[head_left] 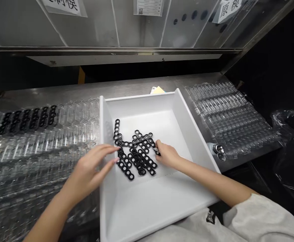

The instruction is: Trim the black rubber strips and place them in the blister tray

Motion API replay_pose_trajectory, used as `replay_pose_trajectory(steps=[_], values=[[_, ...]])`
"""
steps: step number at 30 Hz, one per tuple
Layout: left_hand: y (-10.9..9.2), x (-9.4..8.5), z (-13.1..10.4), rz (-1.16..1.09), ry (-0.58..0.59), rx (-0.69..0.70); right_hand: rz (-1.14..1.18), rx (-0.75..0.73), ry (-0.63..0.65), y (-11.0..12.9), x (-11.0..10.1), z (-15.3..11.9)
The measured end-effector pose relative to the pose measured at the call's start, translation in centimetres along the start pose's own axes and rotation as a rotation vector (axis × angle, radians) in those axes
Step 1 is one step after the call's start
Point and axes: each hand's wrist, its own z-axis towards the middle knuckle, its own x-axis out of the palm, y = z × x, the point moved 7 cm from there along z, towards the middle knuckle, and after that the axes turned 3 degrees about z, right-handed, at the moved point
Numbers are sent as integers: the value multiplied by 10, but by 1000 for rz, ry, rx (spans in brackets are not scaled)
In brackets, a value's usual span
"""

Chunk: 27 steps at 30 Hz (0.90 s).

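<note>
In the white bin point(147, 201) lies a loose pile of black strips of joined rings point(139, 158), some overlapping. My left hand point(88, 168) reaches over the bin's left wall, thumb and fingers apart, with the fingertips at the left edge of the pile. Whether they touch a strip is unclear. At the right side of the pile my right hand point(167, 154) is closed around a small tool with a shiny metal tip point(156, 149) and dark parts; the fingers hide most of it.
Clear plastic trays point(36, 154) lie left of the bin, with several black ring strips point(27, 119) in the far row. More clear trays point(232, 114) are stacked on the right, near a small metal cylinder point(219, 151). A metal-framed cabinet point(136, 30) stands behind.
</note>
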Motion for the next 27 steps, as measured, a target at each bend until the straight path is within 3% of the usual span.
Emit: replay_pose_trajectory(steps=[4, 9, 11, 15, 20, 24, 27], values=[[-37, 25, -1, -130, 145, -21, 233, -47, 92, -14, -3, -16], [-63, 56, 7, -359, 266, -197, 1084, -299, 162, 5, -22, -61], [-77, 65, 13, -460, 252, -206, 1233, -387, 148, 17, -28, -76], [-109, 70, 26, -620, 128, -158, 1240, -514, 97, 36, -32, -95], [-136, 61, 35, -579, -90, -7, 1168, -630, 20, 39, -36, -106], [-138, 54, 31, -494, -192, 83, 1077, -720, -98, 25, -52, -116], [-133, 57, 30, -416, -144, 53, 1057, -767, -172, 12, -68, -120]])
